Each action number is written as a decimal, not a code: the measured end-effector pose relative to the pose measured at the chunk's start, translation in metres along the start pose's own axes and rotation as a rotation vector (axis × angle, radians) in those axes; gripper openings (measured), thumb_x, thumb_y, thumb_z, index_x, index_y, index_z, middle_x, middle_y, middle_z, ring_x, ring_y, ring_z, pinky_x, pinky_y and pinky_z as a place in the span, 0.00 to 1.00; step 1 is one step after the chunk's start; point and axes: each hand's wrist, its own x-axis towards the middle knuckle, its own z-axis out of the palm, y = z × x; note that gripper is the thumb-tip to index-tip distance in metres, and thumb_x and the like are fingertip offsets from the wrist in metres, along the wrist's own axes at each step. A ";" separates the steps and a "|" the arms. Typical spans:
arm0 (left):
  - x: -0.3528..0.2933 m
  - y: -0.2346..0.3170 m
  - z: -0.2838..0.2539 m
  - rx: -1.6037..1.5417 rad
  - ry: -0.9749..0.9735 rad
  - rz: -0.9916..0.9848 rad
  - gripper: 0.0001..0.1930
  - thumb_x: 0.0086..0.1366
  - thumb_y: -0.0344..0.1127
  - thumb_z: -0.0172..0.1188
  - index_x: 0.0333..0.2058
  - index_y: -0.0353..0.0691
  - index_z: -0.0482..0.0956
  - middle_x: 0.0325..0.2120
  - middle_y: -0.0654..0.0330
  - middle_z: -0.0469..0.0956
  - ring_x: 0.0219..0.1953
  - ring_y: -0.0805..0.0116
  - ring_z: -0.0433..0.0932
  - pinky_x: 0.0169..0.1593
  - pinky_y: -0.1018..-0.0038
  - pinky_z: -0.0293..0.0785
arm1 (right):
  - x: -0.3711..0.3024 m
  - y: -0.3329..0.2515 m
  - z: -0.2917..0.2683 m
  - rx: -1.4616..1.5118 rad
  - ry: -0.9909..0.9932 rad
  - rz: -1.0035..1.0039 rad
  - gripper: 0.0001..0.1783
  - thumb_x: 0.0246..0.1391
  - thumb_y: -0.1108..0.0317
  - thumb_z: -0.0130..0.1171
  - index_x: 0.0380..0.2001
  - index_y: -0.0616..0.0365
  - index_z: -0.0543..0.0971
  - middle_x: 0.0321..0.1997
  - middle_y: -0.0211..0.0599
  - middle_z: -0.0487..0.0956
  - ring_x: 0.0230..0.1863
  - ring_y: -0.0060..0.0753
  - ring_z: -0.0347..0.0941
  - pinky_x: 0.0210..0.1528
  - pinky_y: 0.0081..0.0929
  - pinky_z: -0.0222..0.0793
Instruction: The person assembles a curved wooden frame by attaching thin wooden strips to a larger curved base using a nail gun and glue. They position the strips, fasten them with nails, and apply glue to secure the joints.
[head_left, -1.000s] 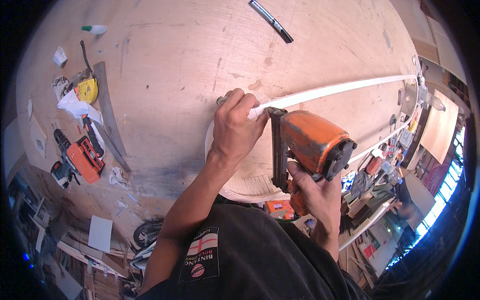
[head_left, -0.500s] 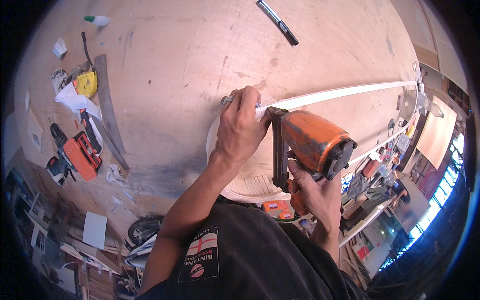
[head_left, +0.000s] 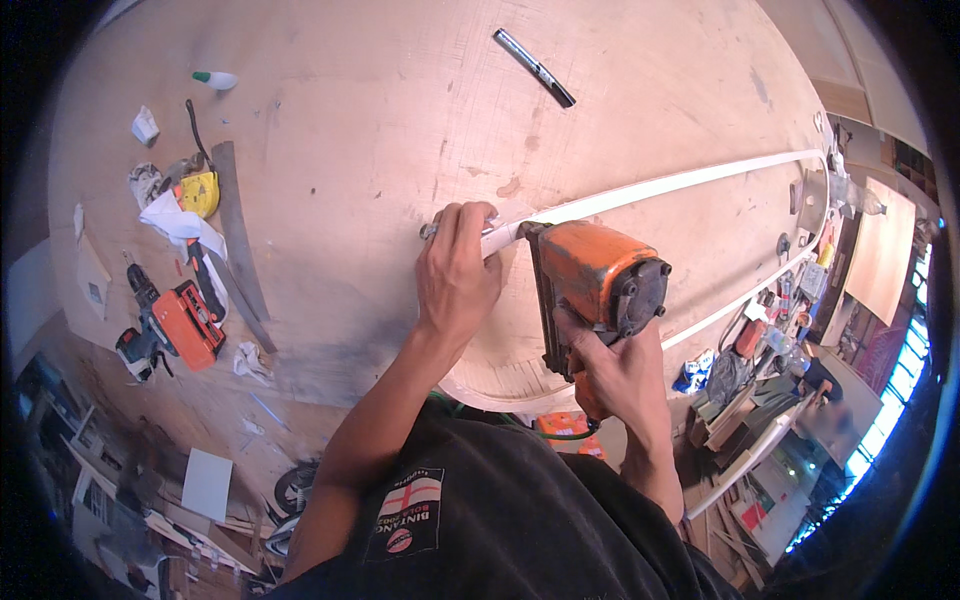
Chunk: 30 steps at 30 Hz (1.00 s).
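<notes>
Grips orange nail gun [head_left: 590, 262] in closed right hand [head_left: 628, 372]; holds white strip [head_left: 660, 188] in curled left hand [head_left: 457, 275].

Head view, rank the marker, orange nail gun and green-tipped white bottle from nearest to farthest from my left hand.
1. Orange nail gun: just right of your left hand.
2. Marker: ahead, slightly right.
3. Green-tipped white bottle: farther off, ahead and left.

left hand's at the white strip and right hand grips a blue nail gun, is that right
Not quite: the nail gun is mainly orange, not blue, as the head view shows. The right hand does grip it, and the left hand is at the white strip.
</notes>
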 end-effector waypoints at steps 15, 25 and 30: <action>-0.012 -0.012 0.007 0.072 0.053 0.130 0.18 0.53 0.16 0.66 0.40 0.36 0.71 0.31 0.50 0.76 0.36 0.43 0.80 0.66 0.41 0.69 | -0.010 0.008 0.008 0.020 -0.018 0.026 0.16 0.59 0.69 0.70 0.45 0.67 0.78 0.28 0.32 0.80 0.23 0.21 0.74 0.25 0.23 0.70; -0.012 -0.011 0.005 0.039 0.057 0.111 0.19 0.52 0.16 0.66 0.40 0.37 0.69 0.30 0.52 0.75 0.35 0.42 0.81 0.67 0.41 0.68 | -0.006 0.007 0.013 0.017 -0.024 0.015 0.16 0.59 0.71 0.69 0.47 0.67 0.78 0.31 0.33 0.81 0.24 0.22 0.75 0.26 0.24 0.71; -0.016 -0.013 0.007 0.033 0.008 0.093 0.20 0.52 0.18 0.66 0.41 0.38 0.68 0.35 0.52 0.76 0.41 0.47 0.80 0.69 0.41 0.65 | -0.006 0.003 0.015 0.002 -0.015 0.000 0.14 0.61 0.68 0.67 0.43 0.68 0.81 0.27 0.32 0.81 0.25 0.23 0.75 0.28 0.26 0.70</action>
